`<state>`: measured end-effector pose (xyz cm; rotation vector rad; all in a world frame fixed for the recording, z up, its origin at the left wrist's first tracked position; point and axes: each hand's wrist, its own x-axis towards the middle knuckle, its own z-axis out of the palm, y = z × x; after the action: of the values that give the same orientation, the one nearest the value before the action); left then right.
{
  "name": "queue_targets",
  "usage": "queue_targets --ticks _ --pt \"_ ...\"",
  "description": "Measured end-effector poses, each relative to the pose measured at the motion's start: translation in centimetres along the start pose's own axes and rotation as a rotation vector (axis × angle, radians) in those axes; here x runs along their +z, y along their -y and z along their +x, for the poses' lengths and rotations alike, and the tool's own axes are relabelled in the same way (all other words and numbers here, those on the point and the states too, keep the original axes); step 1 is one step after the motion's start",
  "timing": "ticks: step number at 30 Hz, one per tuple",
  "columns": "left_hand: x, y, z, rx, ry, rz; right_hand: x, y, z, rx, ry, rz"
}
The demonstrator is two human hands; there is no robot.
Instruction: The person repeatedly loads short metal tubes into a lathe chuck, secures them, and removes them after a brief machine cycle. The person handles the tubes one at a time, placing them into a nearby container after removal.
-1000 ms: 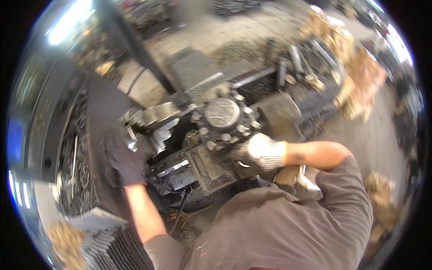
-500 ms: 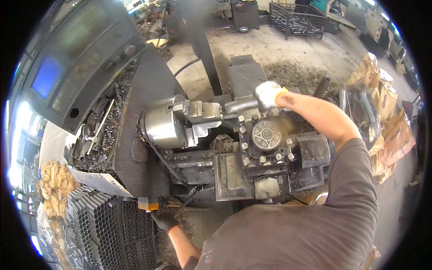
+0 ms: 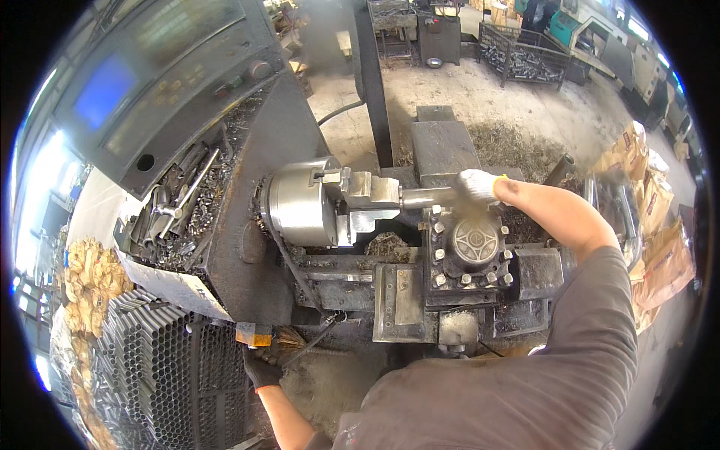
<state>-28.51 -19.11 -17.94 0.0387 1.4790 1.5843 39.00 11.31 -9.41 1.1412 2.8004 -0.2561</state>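
Observation:
My right hand (image 3: pixel 478 186), in a white knitted glove with a yellow cuff, is closed around the outer end of a bare metal tube (image 3: pixel 427 197). The tube's other end meets the stepped jaws (image 3: pixel 373 190) of the lathe chuck (image 3: pixel 301 206); how deep it sits between them is hidden. Just below the glove is the bolted tool post (image 3: pixel 474 240). My left hand (image 3: pixel 262 372), dark-gloved, is low at the left, under an orange-edged box (image 3: pixel 253 335) on the headstock and beside the lower end of a slanted lever rod (image 3: pixel 313 339). Its fingers are mostly hidden.
A chip-covered tray with a chuck key (image 3: pixel 174 214) lies left of the headstock. Stacked steel tubes (image 3: pixel 150 367) stand at lower left. Paper sacks (image 3: pixel 660 247) are at right, a wire bin of parts (image 3: pixel 525 58) at the back, and metal chips (image 3: pixel 517 154) behind the lathe.
The whole view has shifted, so the lathe appears farther right. My right hand has come slightly lower towards the tool post, and the tube looks more level. My left hand stays below the box.

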Motion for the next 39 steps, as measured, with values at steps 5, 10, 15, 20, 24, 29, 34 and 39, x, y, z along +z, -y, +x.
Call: queue_targets --ticks 5,10,15,20,24,29,34,39 --pt "-3.9 0.4 3.2 -0.148 0.067 -0.089 0.5 -0.4 0.9 0.209 0.114 0.324" --pt "-7.1 1.9 6.8 -0.127 0.53 -0.141 -2.1 3.6 4.0 0.207 0.068 0.272" --pt "-5.6 3.9 6.8 0.271 0.129 0.047 -6.4 7.0 10.6 -0.128 0.14 0.354" --pt "-3.1 2.9 2.1 0.366 -0.012 0.157 -6.3 2.3 4.0 0.304 0.251 0.494" --pt "-1.2 0.4 -3.3 0.793 -0.46 0.972 -3.1 -1.0 -7.2 0.837 0.59 0.76" --pt "8.3 -5.6 -7.3 1.672 -0.22 0.881 1.4 -4.2 -8.9 1.113 0.419 0.292" --pt "24.1 -12.0 -9.8 1.724 0.049 1.197 -4.9 -11.2 -8.3 1.054 -0.819 -0.043" --pt "40.1 -17.4 -9.2 1.664 -0.142 1.446 -9.4 -11.3 -8.6 0.909 -0.511 0.282"
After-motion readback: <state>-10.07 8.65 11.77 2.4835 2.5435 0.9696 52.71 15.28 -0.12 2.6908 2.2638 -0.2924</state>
